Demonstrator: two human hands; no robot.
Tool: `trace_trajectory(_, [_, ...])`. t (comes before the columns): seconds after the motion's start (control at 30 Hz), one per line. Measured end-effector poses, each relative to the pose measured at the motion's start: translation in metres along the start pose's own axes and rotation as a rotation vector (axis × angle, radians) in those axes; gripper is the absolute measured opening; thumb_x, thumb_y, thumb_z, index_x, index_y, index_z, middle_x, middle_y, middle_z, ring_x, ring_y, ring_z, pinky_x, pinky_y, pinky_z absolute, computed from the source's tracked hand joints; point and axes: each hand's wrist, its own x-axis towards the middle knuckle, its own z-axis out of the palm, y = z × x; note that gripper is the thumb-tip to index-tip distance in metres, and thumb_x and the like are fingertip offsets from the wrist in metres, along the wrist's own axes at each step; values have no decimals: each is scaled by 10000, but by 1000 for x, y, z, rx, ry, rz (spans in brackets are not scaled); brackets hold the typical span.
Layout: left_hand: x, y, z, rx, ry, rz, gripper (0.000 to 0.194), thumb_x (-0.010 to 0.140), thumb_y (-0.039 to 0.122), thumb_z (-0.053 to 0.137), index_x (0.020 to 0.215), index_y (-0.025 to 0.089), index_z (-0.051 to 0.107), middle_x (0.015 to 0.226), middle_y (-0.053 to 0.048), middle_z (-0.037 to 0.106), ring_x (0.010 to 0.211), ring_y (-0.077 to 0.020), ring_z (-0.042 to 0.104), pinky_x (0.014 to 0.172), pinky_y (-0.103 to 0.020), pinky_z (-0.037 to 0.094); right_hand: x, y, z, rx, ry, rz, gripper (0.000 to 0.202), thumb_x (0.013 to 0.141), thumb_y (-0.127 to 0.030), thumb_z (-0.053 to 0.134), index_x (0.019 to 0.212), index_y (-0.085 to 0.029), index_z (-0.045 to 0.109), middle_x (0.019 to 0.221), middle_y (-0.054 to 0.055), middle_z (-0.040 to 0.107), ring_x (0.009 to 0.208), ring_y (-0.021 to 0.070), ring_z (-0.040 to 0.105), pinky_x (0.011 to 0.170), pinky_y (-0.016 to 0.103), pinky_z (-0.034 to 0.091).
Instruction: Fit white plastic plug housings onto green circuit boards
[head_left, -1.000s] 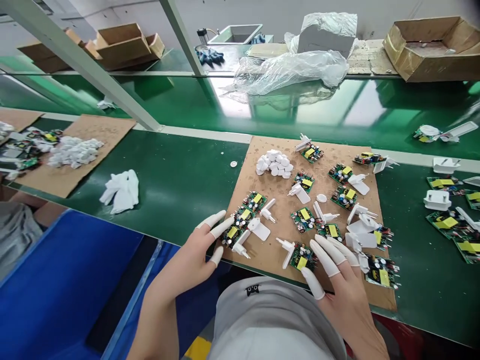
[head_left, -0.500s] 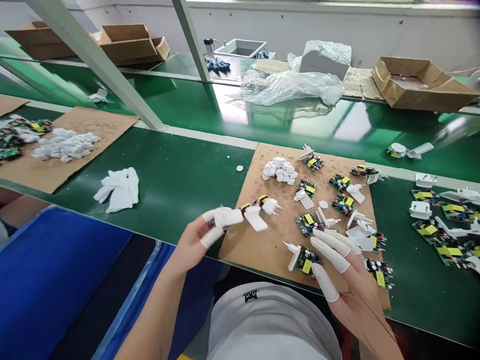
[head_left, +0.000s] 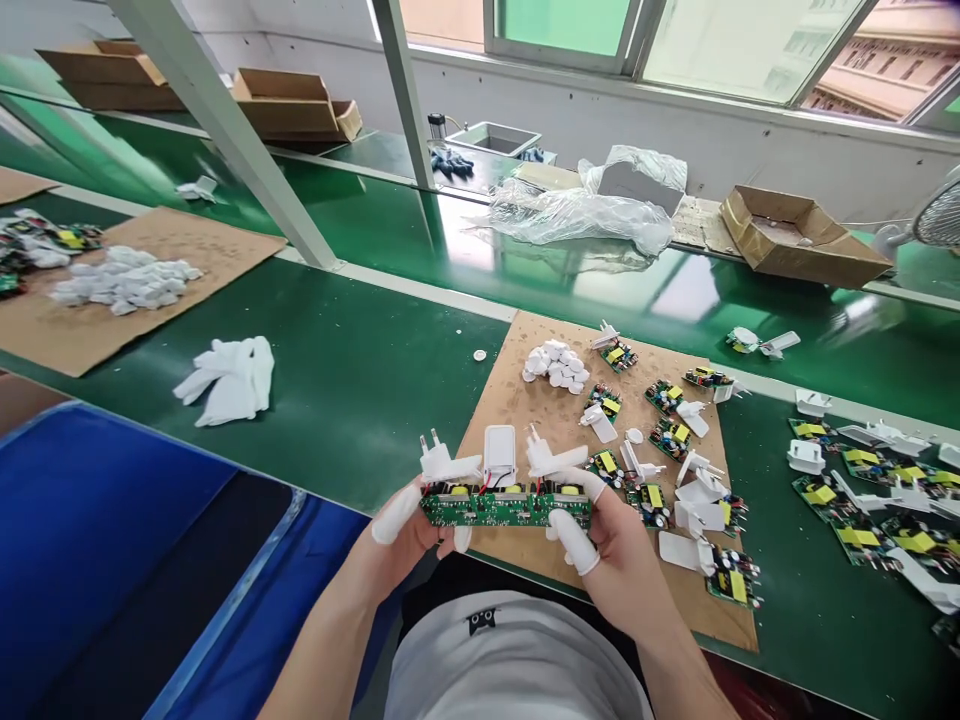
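Observation:
A long green circuit board strip [head_left: 499, 508] is held level between my two hands, its soldered side facing me. White plug housings [head_left: 499, 455] hang on red and black wires along its far edge, two of them with prongs pointing up. My left hand [head_left: 401, 530] grips the strip's left end, and my right hand [head_left: 600, 530] grips the right end with the thumb on the board's face. White finger cots cover several fingertips. Beneath and beyond lies a cardboard sheet [head_left: 480, 425] with several circuit boards [head_left: 670, 437] wired to white plug pieces.
A pile of white round caps [head_left: 556, 366] lies on the cardboard. More boards [head_left: 862, 460] spread to the right. A white glove [head_left: 229, 382] is on the green table, with white parts [head_left: 127, 278] farther left. Behind, a conveyor carries plastic wrap [head_left: 577, 215] near an open carton [head_left: 802, 235].
My right hand has left the boards on the cardboard and joined my left hand on the strip. The strip has turned level, soldered side toward me. The head view has tilted up.

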Motion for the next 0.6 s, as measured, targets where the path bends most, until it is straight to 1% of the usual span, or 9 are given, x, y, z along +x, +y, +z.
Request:
trace_trajectory(0.07, [-4,-6,-2,87,69,67,596,631,617,814,999,154,742,716,-82,688,542,-149,569,479,-272,495,-3,-4,5,-111,47,-75,251,933,-307,583,1133,-186,674,947,73,760,723,152,712,669,242,614])
trace_trajectory(0.13, [-8,-11,2,202,201,115,622,553,499,902,1035,144,731,776,-93,729,647,-195,656,579,-295,563,-5,-6,11,-214,78,-145,205,928,-249,566,1094,-185,669,877,55,766,701,153,723,663,232,610])
trace_trajectory(0.17, [-10,-13,6,241,283,131,595,553,466,908,1021,144,731,821,-101,751,708,-223,691,638,-321,590,-6,-6,15,-266,102,-181,202,929,-230,557,1096,-187,663,850,47,768,678,152,723,653,231,608])
trace_trajectory(0.23, [-13,-18,17,293,443,182,490,605,463,876,958,152,738,885,-103,776,789,-254,722,735,-365,610,-5,-4,23,-381,197,-272,219,941,-218,538,1124,-186,653,841,50,775,653,158,722,636,241,607])
trace_trajectory(0.33, [-17,-24,30,443,583,271,370,636,422,853,879,161,756,879,-85,788,817,-252,730,799,-361,603,-2,3,33,-536,333,-385,238,963,-232,530,1161,-167,645,845,72,777,611,163,703,583,255,587])
trace_trajectory(0.43, [-14,-25,29,471,607,262,388,644,405,846,925,151,762,863,-81,784,758,-229,718,720,-332,600,3,11,31,-629,356,-424,245,962,-226,543,1173,-146,638,763,60,746,534,148,643,527,250,542])
trace_trajectory(0.53, [-7,-21,17,376,657,220,449,617,384,866,968,133,744,847,-77,767,692,-195,686,621,-290,569,11,13,17,-806,417,-480,241,943,-200,516,1138,-151,650,753,68,718,583,176,640,561,276,524])
trace_trajectory(0.57, [-5,-20,12,323,684,207,467,601,379,877,970,130,736,822,-67,755,656,-176,667,589,-273,551,15,11,11,-891,410,-466,231,922,-180,504,1089,-157,663,745,72,707,601,194,640,569,291,516])
trace_trajectory(0.6, [-3,-18,9,261,694,186,483,584,379,888,964,127,728,770,-48,734,601,-150,636,551,-252,526,21,9,6,-979,366,-420,223,891,-153,500,1031,-162,674,732,75,694,618,212,639,572,305,506])
